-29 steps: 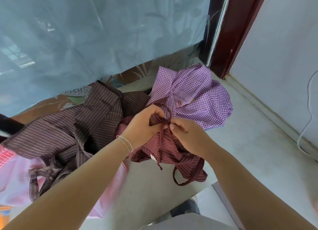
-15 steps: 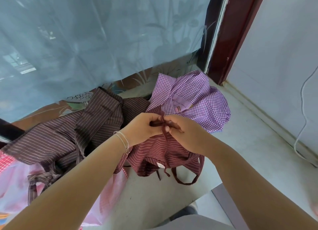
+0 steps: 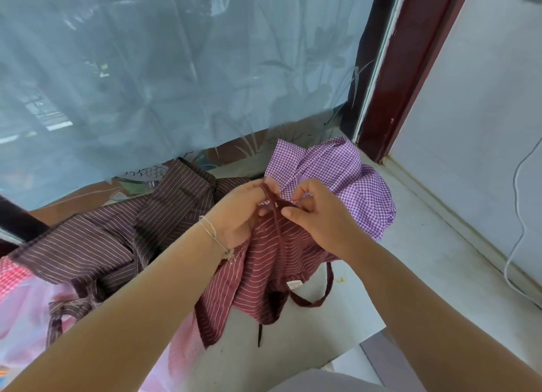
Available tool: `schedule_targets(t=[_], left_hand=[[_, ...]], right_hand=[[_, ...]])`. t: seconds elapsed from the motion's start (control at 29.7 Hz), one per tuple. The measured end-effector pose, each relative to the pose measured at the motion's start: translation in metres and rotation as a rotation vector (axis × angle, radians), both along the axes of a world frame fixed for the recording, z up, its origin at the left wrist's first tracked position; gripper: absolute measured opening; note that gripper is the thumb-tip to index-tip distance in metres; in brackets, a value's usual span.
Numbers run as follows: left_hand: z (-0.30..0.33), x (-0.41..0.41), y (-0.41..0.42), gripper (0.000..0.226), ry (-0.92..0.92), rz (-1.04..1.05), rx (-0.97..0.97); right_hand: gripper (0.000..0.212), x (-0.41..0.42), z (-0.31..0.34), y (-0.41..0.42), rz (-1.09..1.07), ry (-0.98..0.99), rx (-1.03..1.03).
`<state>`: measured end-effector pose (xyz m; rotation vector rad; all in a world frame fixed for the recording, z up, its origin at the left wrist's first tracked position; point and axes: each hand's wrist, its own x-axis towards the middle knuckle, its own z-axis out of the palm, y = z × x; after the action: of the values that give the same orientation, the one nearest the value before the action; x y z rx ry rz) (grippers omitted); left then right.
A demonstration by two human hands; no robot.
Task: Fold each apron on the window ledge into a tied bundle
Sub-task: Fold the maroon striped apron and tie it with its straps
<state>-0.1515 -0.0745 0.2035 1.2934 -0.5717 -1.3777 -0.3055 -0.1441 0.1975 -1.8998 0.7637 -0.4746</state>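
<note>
A maroon white-striped apron hangs bunched over the front of the window ledge. My left hand and my right hand meet above it, each pinching its dark maroon tie strap. One strap end runs down over the bundle and another loops below my right wrist. A purple gingham apron lies crumpled just behind my hands. A dark brown striped apron spreads to the left.
A pink cloth lies at the lower left under the brown apron. Frosted window film backs the ledge, with a dark red frame at the right. A white cable hangs on the right wall.
Both hands have risen slightly and pulled the strap up, with the maroon apron lifting with them. My right hand's fingers have shifted on the strap.
</note>
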Motion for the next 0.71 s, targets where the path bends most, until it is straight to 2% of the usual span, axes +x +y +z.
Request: schedule_targets(t=[0.13, 0.24, 0.3, 0.34, 0.37, 0.4, 0.44, 0.5, 0.57, 0.64, 0.71], left_hand=[[0.015, 0.053, 0.003, 0.036, 0.272, 0.188, 0.013], [0.015, 0.092, 0.002, 0.027, 0.349, 0.362, 0.037], [0.008, 0.102, -0.001, 0.015, 0.310, 0.410, 0.060], [0.002, 0.099, -0.001, 0.024, 0.131, 0.339, 0.145], [-0.005, 0.089, 0.002, 0.038, -0.172, 0.184, 0.279], [-0.014, 0.077, 0.006, 0.042, -0.458, 0.033, 0.383], [-0.024, 0.066, 0.009, 0.041, -0.650, -0.043, 0.433], [-0.034, 0.046, 0.016, 0.056, -0.886, -0.002, 0.390], [-0.034, 0.030, 0.024, 0.060, -0.987, 0.108, 0.130], [-0.024, 0.011, 0.028, 0.046, -0.922, 0.077, -0.150], [-0.012, -0.006, 0.028, 0.033, -0.954, 0.023, -0.275]], right_hand=[[0.016, -0.003, 0.003, -0.011, 0.086, 0.050, 0.078], [0.021, -0.006, 0.008, -0.023, 0.193, 0.236, 0.041], [0.017, -0.007, 0.011, -0.026, 0.204, 0.249, 0.040], [0.013, -0.006, 0.012, -0.027, 0.188, 0.217, 0.045], [0.010, -0.005, 0.014, -0.028, 0.161, 0.172, 0.055], [0.009, -0.005, 0.016, -0.028, 0.129, 0.124, 0.068], [0.009, -0.003, 0.017, -0.029, 0.094, 0.082, 0.078], [0.010, -0.001, 0.020, -0.031, 0.033, 0.031, 0.074], [0.011, 0.001, 0.022, -0.031, 0.017, 0.006, 0.081], [0.012, 0.003, 0.025, -0.029, 0.038, -0.015, 0.087], [0.014, 0.006, 0.030, -0.026, 0.071, -0.054, 0.090]])
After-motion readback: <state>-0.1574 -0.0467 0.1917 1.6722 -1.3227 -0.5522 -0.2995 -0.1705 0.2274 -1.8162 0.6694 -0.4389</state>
